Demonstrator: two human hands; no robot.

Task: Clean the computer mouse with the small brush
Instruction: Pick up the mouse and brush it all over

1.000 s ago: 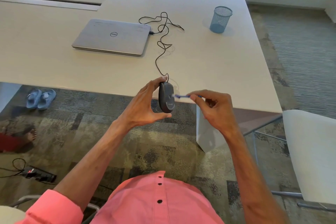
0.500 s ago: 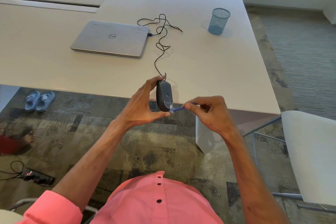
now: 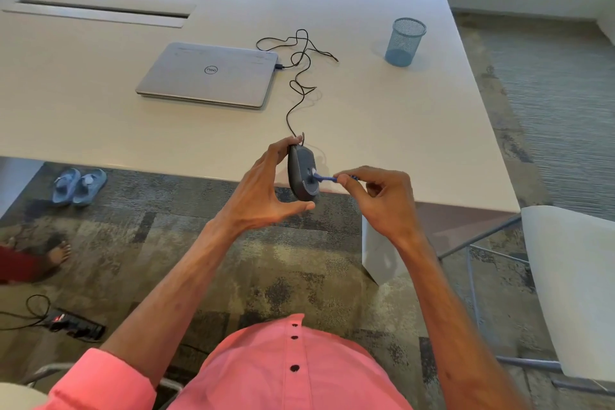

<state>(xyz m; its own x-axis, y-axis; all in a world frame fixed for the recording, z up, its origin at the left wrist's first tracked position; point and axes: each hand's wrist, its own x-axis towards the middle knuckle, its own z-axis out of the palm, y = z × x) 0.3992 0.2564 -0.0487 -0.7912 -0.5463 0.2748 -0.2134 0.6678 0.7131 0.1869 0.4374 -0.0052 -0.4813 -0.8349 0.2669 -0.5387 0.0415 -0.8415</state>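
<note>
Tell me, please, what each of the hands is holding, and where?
Left hand: mouse, gripped end to end. Right hand: small blue brush, pinched at its handle.

At frame centre we see a dark grey plastic computer mouse [image 3: 301, 176] and a small blue-handled brush [image 3: 324, 178]. Upper right, a blue wire-mesh cup [image 3: 404, 42] stands on the off-white counter [image 3: 382, 130]; our coral-pink buttoned shirt [image 3: 283, 373] fills the bottom, over mottled grey-and-olive patchwork carpet [image 3: 166, 243].

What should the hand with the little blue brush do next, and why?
Probably a short stroke along the mouse. The left hand holds it up on its side, and the right hand has the small brush tip right against its face, so sweeping looks like the natural move.
</note>
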